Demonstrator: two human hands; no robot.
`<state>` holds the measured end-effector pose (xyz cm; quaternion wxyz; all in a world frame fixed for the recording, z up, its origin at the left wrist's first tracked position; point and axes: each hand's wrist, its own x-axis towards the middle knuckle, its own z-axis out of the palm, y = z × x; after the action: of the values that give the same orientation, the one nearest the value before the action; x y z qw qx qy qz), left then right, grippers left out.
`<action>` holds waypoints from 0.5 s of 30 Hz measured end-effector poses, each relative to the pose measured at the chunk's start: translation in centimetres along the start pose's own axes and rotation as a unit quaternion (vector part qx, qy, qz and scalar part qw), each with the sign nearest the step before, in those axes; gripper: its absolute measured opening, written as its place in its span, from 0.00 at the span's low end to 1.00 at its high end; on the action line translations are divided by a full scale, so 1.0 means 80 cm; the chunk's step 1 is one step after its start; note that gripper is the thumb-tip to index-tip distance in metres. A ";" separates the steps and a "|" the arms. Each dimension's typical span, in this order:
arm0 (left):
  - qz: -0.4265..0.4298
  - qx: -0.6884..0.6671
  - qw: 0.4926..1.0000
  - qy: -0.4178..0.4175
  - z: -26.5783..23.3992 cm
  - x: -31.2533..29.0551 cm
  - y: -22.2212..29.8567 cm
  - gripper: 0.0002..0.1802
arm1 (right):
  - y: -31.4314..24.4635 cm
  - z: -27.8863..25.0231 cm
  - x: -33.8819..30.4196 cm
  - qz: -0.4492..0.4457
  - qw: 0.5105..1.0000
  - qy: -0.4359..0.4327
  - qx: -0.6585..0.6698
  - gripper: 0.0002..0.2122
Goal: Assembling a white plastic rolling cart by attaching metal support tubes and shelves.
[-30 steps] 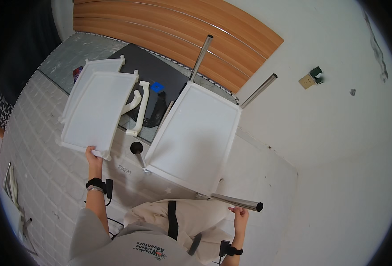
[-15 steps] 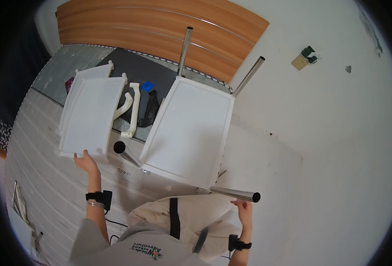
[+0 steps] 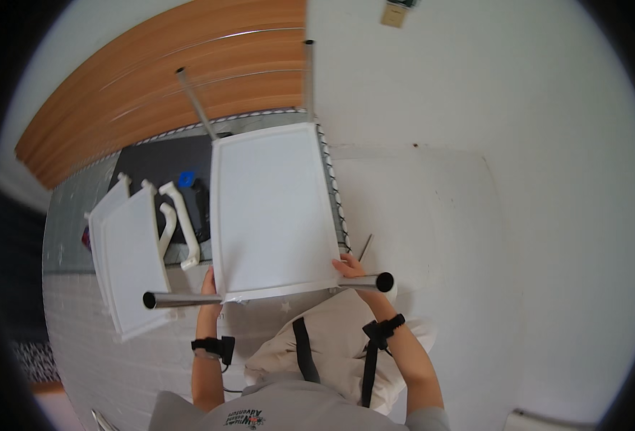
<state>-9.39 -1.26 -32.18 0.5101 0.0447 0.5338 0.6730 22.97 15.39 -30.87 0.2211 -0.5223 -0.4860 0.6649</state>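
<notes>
A white rectangular shelf tray [image 3: 274, 212] with a raised rim lies in front of me, with shiny metal tube legs rising from its corners. My left hand [image 3: 209, 286] grips its left edge beside the near left leg [image 3: 181, 300], which covers part of that hand. On the right edge, just beyond the near right leg [image 3: 364, 282], my right hand [image 3: 349, 266] is closed round the rim. The undersides of both grips are hidden. The two far legs, left [image 3: 197, 105] and right [image 3: 309, 82], point away toward the wooden headboard.
Two overlapping white trays [image 3: 131, 258] lie to the left. Between them and the shelf are curved white plastic tubes [image 3: 181, 223], a blue square piece [image 3: 187, 179] and a dark mat [image 3: 152, 161]. A wooden headboard [image 3: 188, 72] stands behind; a white wall [image 3: 518, 179] is at right.
My left hand has left the stacked white trays and moved right to the legged shelf tray. My right hand has come up to its right edge. The whole view has turned.
</notes>
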 end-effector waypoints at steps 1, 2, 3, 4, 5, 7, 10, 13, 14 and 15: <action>0.003 0.001 1.000 -0.005 -0.007 -0.004 0.003 0.23 | 0.006 0.001 0.006 0.009 0.998 -0.054 -0.007 0.23; -0.004 0.011 1.000 -0.016 -0.005 -0.005 0.004 0.23 | 0.011 -0.002 0.009 0.017 0.994 -0.107 -0.016 0.23; -0.001 0.010 1.000 -0.013 -0.002 -0.006 0.006 0.23 | 0.019 0.003 0.011 0.002 0.993 -0.106 0.050 0.21; 0.006 0.007 1.000 -0.004 0.001 -0.010 0.011 0.23 | 0.019 0.010 0.012 0.002 0.993 -0.099 0.058 0.21; 0.000 0.004 1.000 -0.012 0.009 -0.016 0.019 0.23 | 0.013 0.015 0.011 -0.017 0.993 -0.096 0.066 0.21; 0.020 0.048 0.998 -0.021 0.011 -0.014 0.019 0.22 | 0.003 0.017 0.009 -0.036 0.994 -0.083 0.055 0.20; 0.035 0.094 0.995 -0.020 0.016 -0.011 0.023 0.18 | 0.001 0.021 0.016 -0.056 0.991 -0.091 0.081 0.22; 0.040 0.126 0.990 -0.057 0.020 -0.014 0.032 0.19 | -0.015 0.026 0.009 -0.044 0.993 -0.060 0.090 0.19; 0.041 0.136 0.989 -0.052 0.024 -0.017 0.033 0.20 | -0.019 0.027 0.007 -0.047 0.993 -0.060 0.094 0.19; 0.041 0.145 0.987 -0.047 0.027 -0.020 0.035 0.21 | -0.023 0.027 0.004 -0.042 0.992 -0.050 0.105 0.20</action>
<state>-9.07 -0.71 -28.35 0.4945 0.1717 0.5988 0.6062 20.53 15.52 -29.43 0.2778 -0.4416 -0.4449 0.7280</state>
